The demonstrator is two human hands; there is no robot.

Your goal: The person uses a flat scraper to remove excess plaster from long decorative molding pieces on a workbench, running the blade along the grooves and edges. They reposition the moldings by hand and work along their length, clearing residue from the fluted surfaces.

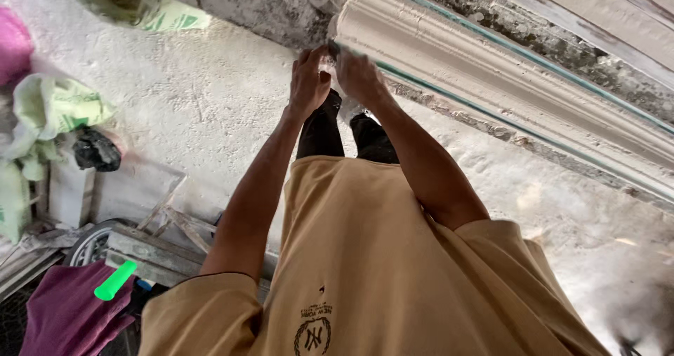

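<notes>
At the near end of the long white plaster moulding (491,68), both hands meet with fingers curled: the left hand (309,82) has its fingers bent inward toward the palm beside the end of the moulding, and the right hand (359,75) presses its fingers against the same end, where a small dark object sits between the two hands, too hidden to identify; whether either hand truly grips it cannot be told. That moulding lies slantwise on a rough grey bench edge (562,43), running from the hands off to the right side of the view, with a thin greenish strip (533,55) along its upper edge. Both bare forearms reach out from the short sleeves of a tan shirt (379,258), and below the hands the person's dark trouser legs (337,135) stand on a white, dusty floor (196,96). Well apart to the left lie pale green sacks (60,110), a black bag (95,151), some grey wooden boards (151,252), a purple cloth (67,314) and a bright green handle (116,280) resting on that cloth
</notes>
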